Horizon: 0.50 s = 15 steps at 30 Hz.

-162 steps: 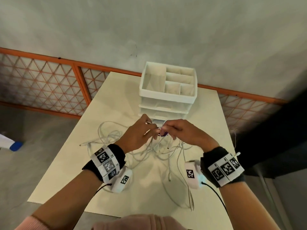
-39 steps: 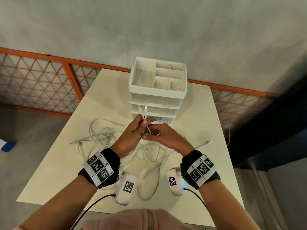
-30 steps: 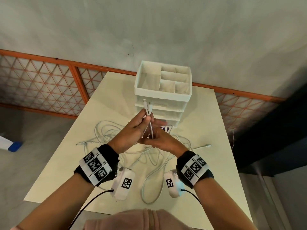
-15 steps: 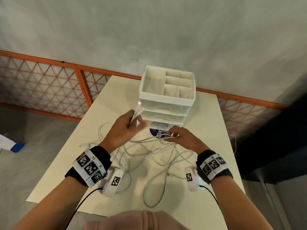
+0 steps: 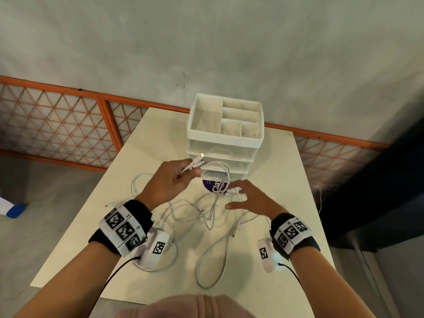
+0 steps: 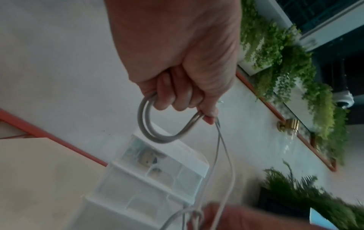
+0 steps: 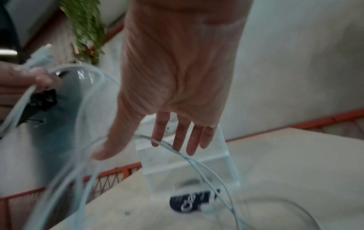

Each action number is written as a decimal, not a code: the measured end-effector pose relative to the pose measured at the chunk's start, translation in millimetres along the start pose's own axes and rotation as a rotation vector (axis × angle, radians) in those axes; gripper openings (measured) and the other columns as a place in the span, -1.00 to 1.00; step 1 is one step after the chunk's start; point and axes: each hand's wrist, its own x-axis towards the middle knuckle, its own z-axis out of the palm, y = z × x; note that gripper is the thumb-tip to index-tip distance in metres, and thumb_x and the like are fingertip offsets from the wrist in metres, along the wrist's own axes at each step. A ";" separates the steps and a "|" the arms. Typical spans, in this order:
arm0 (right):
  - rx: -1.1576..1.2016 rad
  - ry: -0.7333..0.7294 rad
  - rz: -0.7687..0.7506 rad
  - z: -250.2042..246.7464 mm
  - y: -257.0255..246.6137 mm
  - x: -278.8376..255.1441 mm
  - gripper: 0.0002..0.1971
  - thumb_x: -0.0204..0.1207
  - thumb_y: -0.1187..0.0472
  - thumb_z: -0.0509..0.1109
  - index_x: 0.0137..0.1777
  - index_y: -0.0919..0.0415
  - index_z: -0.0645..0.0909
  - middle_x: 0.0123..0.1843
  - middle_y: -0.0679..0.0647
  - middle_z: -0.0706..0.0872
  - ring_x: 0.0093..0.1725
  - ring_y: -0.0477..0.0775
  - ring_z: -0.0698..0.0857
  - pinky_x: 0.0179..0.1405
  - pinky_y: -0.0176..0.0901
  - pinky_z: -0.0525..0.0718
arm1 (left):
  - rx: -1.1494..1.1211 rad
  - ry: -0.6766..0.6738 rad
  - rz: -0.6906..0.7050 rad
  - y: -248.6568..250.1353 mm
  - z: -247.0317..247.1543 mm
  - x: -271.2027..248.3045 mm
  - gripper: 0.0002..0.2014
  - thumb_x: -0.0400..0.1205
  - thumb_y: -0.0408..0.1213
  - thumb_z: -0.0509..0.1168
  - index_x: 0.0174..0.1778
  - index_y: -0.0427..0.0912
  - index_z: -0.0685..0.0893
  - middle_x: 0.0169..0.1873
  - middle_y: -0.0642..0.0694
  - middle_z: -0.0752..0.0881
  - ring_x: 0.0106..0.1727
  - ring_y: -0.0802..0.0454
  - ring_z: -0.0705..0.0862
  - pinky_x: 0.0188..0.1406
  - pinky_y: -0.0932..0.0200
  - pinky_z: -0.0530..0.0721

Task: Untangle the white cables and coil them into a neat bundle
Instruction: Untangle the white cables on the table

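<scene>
Nearest me, low in the head view, a slack loop of the white cables (image 5: 210,267) lies on the table (image 5: 286,260), between my 2 wrists. Above it, at mid-frame, the rest of the cables sit in a loose tangle on the table, with strands running out to the left, where a plug end rests by itself. My right hand (image 5: 251,200) hovers just right of centre over that tangle, fingers spread and straight; from the right wrist view a thin strand crosses under the fingertips (image 7: 194,149), but I cannot tell if it touches them, and the hand grips nothing. My left hand (image 5: 171,183), left of centre and lifted off the table, has its fingers curled round 2 cable ends, whose connectors (image 5: 197,160) stick out past the thumb toward the top of the frame; the left wrist view shows a short doubled loop bulging from the fist and 2 thin strands dropping away. Beyond both hands stands a white drawer organiser (image 5: 223,136) against the wall, with a dark purple label (image 5: 214,185) at its foot. I judge the untangling only partly done and coiling just begun: next my right hand should gather the hanging strands, run them free of the knot, and feed even loops to my left.
</scene>
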 end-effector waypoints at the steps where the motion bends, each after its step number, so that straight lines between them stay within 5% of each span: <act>1: 0.055 0.009 0.010 4.5 5.4 -1.0 -0.58 0.35 0.16 0.60 0.16 -0.10 0.56 0.26 0.01 0.58 0.04 -0.09 0.58 0.14 -0.26 0.52 | -0.027 0.028 -0.002 1.8 -3.3 1.1 -0.75 0.64 -0.15 0.30 -0.21 -0.25 0.69 -0.55 -0.15 0.50 -0.53 0.15 0.38 -0.48 0.27 0.36; 3: 0.100 0.024 0.024 15.3 14.4 -0.7 -0.71 0.41 0.26 0.56 0.11 0.10 0.63 0.13 0.02 0.66 -0.16 -0.21 0.60 -0.04 -0.37 0.56 | -0.042 0.049 -0.011 4.5 -7.2 2.4 -0.79 0.64 -0.19 0.30 -0.18 -0.25 0.72 -0.53 -0.28 0.51 -0.51 0.13 0.38 -0.51 0.40 0.33; 6: 0.078 0.009 0.050 31.5 24.6 4.7 -0.80 0.35 0.22 0.60 -0.07 0.03 0.68 0.12 0.13 0.72 -0.04 -0.02 0.70 0.13 -0.23 0.66 | -0.056 0.055 -0.027 4.5 -8.4 3.3 -0.79 0.64 -0.19 0.30 -0.14 -0.25 0.75 -0.44 -0.49 0.61 -0.47 0.06 0.43 -0.48 0.44 0.35; 8: 0.039 0.039 0.013 36.4 24.4 9.1 -0.74 0.42 0.28 0.54 0.03 -0.03 0.66 0.20 0.21 0.67 -0.05 -0.03 0.68 0.02 -0.35 0.66 | -0.050 0.055 -0.026 7.3 -7.0 2.0 -0.78 0.64 -0.21 0.30 -0.16 -0.29 0.73 -0.52 -0.41 0.55 -0.51 0.15 0.38 -0.50 0.46 0.33; 11: 0.126 0.213 -0.088 28.1 3.7 11.7 -0.64 0.58 0.49 0.17 0.29 0.20 0.57 0.26 0.24 0.67 -0.12 -0.31 0.64 -0.20 -0.56 0.56 | -0.019 0.010 -0.022 8.8 -5.3 -0.1 -0.75 0.65 -0.19 0.28 -0.19 -0.31 0.69 -0.56 -0.19 0.47 -0.54 0.14 0.36 -0.52 0.43 0.31; 13: 0.378 0.310 -0.131 13.6 -20.6 5.7 -0.69 0.72 0.21 0.09 0.37 0.15 0.54 0.30 0.11 0.70 0.08 -0.27 0.70 0.17 -0.34 0.64 | 0.004 -0.027 -0.015 6.8 -3.7 -1.0 -0.74 0.65 -0.17 0.27 -0.19 -0.31 0.67 -0.53 -0.19 0.49 -0.55 0.15 0.37 -0.50 0.38 0.34; 15: 0.560 0.188 -0.218 -2.1 -42.4 -2.2 -0.51 0.67 -0.17 -0.01 0.46 0.01 0.46 0.38 -0.03 0.66 0.36 -0.14 0.62 0.41 -0.13 0.53 | 0.022 -0.041 -0.008 4.9 -1.8 -1.1 -0.75 0.65 -0.16 0.27 -0.18 -0.29 0.67 -0.53 -0.17 0.49 -0.54 0.16 0.36 -0.48 0.31 0.35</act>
